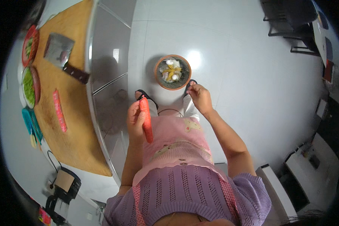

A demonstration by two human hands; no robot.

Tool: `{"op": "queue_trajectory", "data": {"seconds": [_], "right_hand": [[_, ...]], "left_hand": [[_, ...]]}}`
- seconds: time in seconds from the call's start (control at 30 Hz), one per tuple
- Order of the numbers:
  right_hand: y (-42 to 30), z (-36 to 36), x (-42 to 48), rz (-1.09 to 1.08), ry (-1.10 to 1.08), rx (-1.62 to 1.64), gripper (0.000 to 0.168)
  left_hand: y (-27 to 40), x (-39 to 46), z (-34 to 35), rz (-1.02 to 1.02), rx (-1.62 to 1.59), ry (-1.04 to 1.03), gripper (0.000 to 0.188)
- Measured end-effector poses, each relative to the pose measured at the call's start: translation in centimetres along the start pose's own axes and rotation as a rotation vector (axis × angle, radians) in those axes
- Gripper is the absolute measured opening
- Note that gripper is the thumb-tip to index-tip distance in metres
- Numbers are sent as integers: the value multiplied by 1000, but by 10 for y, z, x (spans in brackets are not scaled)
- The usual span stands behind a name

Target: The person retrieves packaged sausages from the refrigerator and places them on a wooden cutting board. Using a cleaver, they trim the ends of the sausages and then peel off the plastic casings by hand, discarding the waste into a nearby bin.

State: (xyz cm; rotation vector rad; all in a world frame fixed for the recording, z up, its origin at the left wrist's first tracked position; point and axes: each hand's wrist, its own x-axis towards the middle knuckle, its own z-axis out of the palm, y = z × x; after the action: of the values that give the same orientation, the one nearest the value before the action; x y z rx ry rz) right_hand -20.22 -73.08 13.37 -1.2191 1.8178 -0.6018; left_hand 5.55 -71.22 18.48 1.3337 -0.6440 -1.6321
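My left hand (136, 118) grips a red sausage (147, 121) in its casing, held nearly upright in the picture, in front of the pink apron (175, 135). The sausage's top end looks gathered and tied. My right hand (200, 97) is apart from it, to the right, with the fingers curled and the fingertips drawn together. Whether anything small sits between those fingertips cannot be made out. A second sausage (59, 111), red and pink with a wrapper, lies on the wooden cutting board (79, 124) to the left. Beyond it rests a cleaver (59, 50) with a dark handle.
A lined waste bin (156, 74) with eggshells and yellow peel stands on the floor by my feet. Along the board's far side are a red basket (24, 53), a bowl of chopped greens (29, 87) and a teal rack (35, 124). Chairs (291, 25) stand at right.
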Motion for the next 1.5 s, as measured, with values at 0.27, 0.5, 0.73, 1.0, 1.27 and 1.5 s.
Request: {"op": "queue_trajectory", "data": {"seconds": [0.27, 0.5, 0.73, 1.0, 1.27, 1.5], "right_hand": [[67, 39, 15, 26, 235, -85, 10], [96, 60, 38, 99, 225, 32, 10], [168, 112, 75, -10, 228, 137, 2], [249, 165, 107, 185, 50, 160, 6], [240, 180, 106, 28, 204, 173, 12], [207, 152, 60, 202, -116, 726, 29]], "left_hand": [[-13, 11, 44, -146, 60, 12, 40], [-24, 32, 51, -169, 123, -61, 40], [-104, 97, 41, -278, 5, -128, 42], [-221, 211, 12, -271, -428, -313, 42], [-282, 223, -6, -418, -334, -322, 37], [-269, 178, 0, -233, -295, -515, 34]]}}
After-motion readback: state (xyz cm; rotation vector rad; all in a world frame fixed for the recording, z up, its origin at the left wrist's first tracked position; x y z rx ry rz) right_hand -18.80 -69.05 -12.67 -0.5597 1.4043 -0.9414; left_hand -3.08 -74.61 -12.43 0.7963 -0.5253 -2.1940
